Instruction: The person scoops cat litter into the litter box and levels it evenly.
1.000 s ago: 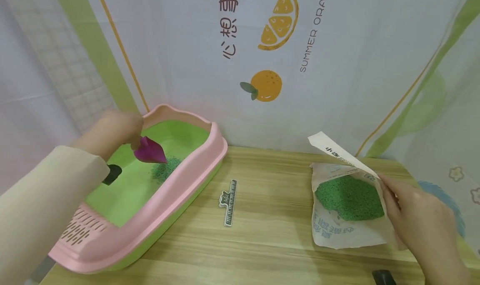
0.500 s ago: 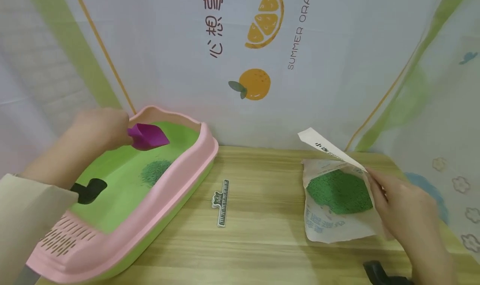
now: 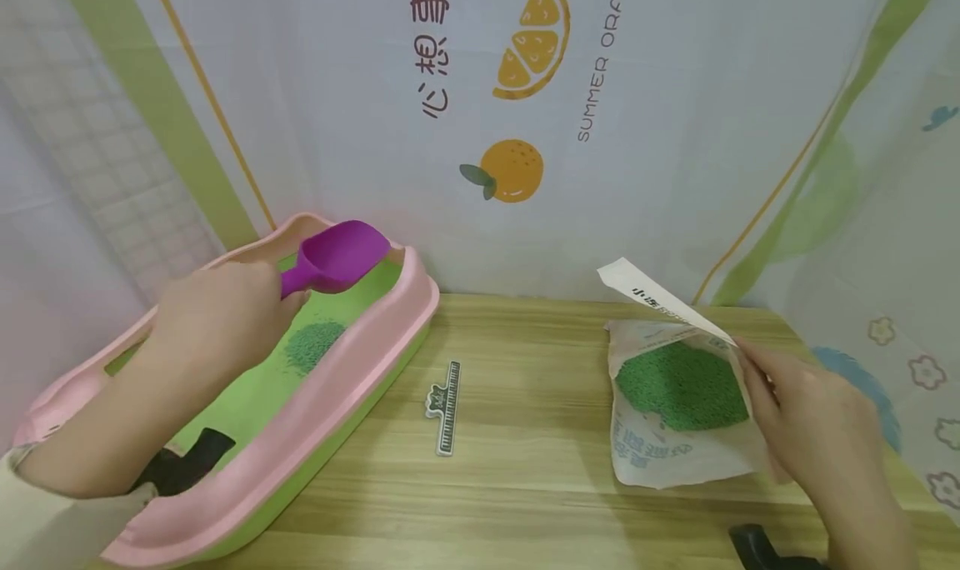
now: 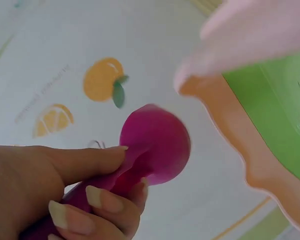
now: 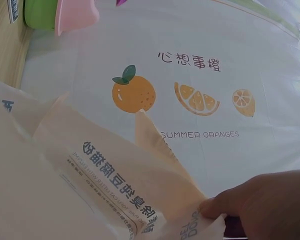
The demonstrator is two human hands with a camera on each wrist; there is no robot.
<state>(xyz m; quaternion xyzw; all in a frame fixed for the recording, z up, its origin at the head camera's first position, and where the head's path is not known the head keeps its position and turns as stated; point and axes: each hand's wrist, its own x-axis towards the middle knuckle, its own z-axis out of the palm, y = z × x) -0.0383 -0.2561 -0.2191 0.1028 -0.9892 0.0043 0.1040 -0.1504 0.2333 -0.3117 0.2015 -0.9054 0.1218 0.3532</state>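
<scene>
My left hand (image 3: 225, 312) grips the handle of a purple scoop (image 3: 345, 256) above the pink-rimmed green tray; the scoop looks empty, its bowl pointing right. In the left wrist view the thumb lies along the scoop (image 4: 157, 145) and the fingers curl round its handle. Inside the tray (image 3: 352, 370) a small patch of green granules (image 3: 313, 347) lies on the floor. On the right, my right hand (image 3: 821, 420) pinches the top edge of an open white bag (image 3: 667, 462) holding green granules (image 3: 686, 387). The right wrist view shows the bag's printed side (image 5: 105, 175).
A small ruler-like piece (image 3: 448, 407) with a cat-shaped top lies on the wooden table (image 3: 525, 462) between tray and bag. Behind stands a white curtain (image 3: 660, 153) printed with oranges. Black straps or mounts show by both wrists.
The left hand has lowered and come nearer, turning the scoop so its bowl shows and points up to the right. The view has shifted slightly. The right hand keeps its hold on the bag.
</scene>
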